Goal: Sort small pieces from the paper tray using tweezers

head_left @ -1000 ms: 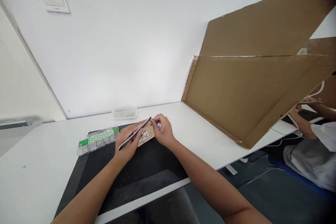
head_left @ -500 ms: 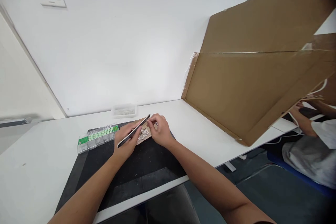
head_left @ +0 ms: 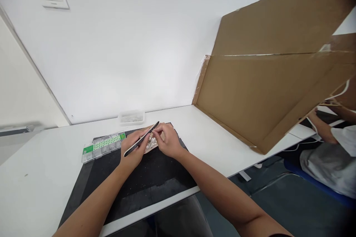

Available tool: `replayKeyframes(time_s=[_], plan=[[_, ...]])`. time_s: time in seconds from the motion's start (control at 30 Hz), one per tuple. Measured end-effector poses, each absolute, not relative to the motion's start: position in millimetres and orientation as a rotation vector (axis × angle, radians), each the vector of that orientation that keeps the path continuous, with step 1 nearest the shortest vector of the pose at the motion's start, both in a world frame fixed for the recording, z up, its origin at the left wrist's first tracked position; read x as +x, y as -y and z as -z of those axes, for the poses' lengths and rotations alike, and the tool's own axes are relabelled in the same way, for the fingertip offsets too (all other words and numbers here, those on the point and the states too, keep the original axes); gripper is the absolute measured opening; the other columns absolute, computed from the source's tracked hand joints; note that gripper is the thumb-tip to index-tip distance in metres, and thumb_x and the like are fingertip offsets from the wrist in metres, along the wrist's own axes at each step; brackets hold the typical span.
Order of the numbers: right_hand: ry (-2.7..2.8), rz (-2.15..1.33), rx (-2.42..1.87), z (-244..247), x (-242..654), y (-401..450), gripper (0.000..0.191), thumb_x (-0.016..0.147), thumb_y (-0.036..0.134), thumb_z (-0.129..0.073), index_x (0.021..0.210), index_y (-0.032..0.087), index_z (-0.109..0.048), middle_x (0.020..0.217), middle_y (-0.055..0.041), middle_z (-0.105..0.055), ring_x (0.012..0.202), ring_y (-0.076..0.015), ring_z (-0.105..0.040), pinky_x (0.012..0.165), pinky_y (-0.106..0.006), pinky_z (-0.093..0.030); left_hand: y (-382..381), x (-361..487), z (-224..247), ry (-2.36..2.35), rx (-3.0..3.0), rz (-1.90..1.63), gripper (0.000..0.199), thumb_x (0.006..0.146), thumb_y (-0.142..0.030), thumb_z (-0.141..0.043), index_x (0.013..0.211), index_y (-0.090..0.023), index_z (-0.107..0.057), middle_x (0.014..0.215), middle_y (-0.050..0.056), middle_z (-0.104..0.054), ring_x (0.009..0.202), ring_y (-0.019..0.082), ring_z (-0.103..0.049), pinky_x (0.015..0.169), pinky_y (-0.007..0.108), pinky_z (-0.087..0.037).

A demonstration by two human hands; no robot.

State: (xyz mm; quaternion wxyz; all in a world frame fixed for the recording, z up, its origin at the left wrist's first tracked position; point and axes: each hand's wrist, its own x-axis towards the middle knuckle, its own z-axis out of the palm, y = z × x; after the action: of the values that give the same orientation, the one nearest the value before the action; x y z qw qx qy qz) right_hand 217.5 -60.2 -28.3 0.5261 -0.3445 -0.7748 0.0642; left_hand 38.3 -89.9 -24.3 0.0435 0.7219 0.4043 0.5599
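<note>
My left hand (head_left: 132,156) is closed round a thin, flat black piece with a pale edge (head_left: 134,146), about phone-sized, seen nearly edge-on and tilted up to the right. At its upper part my right hand (head_left: 170,140) has thumb and fingertips pinched together, close to or touching its face. Whatever the pinch holds is too small to make out. Below the hands, small whitish bits (head_left: 151,143) lie on a tan sheet (head_left: 152,151), partly covered by my fingers. The sheet rests on a black mat (head_left: 147,177).
A clear compartment box with a green label (head_left: 103,145) lies at the mat's left edge. Behind it, against the wall, stands a translucent tray (head_left: 131,118). A large cardboard panel (head_left: 261,92) rises on the right; beyond it another person's arm (head_left: 319,124) shows.
My right hand has shifted slightly left and down, its fingertips now nearer the black piece. The left hand and the piece stay almost where they were.
</note>
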Motion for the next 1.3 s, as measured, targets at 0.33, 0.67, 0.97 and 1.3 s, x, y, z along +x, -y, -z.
replayKeyframes(time_s=[0.33, 0.67, 0.97, 1.3], plan=[[1.759, -0.200, -0.871, 32, 228, 49, 0.016, 0.103, 0.033, -0.055, 0.090, 0.025, -0.054, 0.082, -0.0010, -0.070, 0.077, -0.0197, -0.065, 0.081, -0.037, -0.047, 89, 40, 27, -1.198, 2.233, -1.733, 0.021, 0.097, -0.032, -0.066, 0.112, -0.024, -0.078, 0.109, 0.004, -0.080, 0.096, 0.021, -0.077, 0.092, 0.035, -0.061], [1.764, -0.222, -0.913, 32, 227, 49, 0.012, 0.101, 0.031, -0.058, 0.091, 0.025, -0.055, 0.082, -0.0011, -0.070, 0.075, -0.0198, -0.066, 0.077, -0.036, -0.050, 88, 39, 24, -1.172, 2.265, -1.736, 0.019, 0.098, -0.029, -0.066, 0.112, -0.024, -0.077, 0.105, 0.003, -0.081, 0.092, 0.019, -0.077, 0.086, 0.030, -0.060], [1.819, -0.216, -0.853, 32, 218, 60, 0.013, 0.102, 0.031, -0.056, 0.091, 0.025, -0.056, 0.086, -0.0016, -0.071, 0.079, -0.0198, -0.066, 0.079, -0.037, -0.049, 89, 39, 23, -1.131, 2.238, -1.777, 0.018, 0.097, -0.027, -0.067, 0.110, -0.023, -0.078, 0.105, 0.004, -0.081, 0.093, 0.019, -0.077, 0.086, 0.030, -0.060], [1.634, -0.303, -0.906, 33, 230, 46, 0.014, 0.101, 0.036, -0.057, 0.093, 0.025, -0.057, 0.084, -0.0028, -0.070, 0.078, -0.0213, -0.069, 0.077, -0.037, -0.054, 90, 41, 26, -1.126, 2.232, -1.743, 0.020, 0.097, -0.028, -0.067, 0.113, -0.025, -0.078, 0.104, 0.004, -0.081, 0.090, 0.019, -0.076, 0.085, 0.033, -0.061]])
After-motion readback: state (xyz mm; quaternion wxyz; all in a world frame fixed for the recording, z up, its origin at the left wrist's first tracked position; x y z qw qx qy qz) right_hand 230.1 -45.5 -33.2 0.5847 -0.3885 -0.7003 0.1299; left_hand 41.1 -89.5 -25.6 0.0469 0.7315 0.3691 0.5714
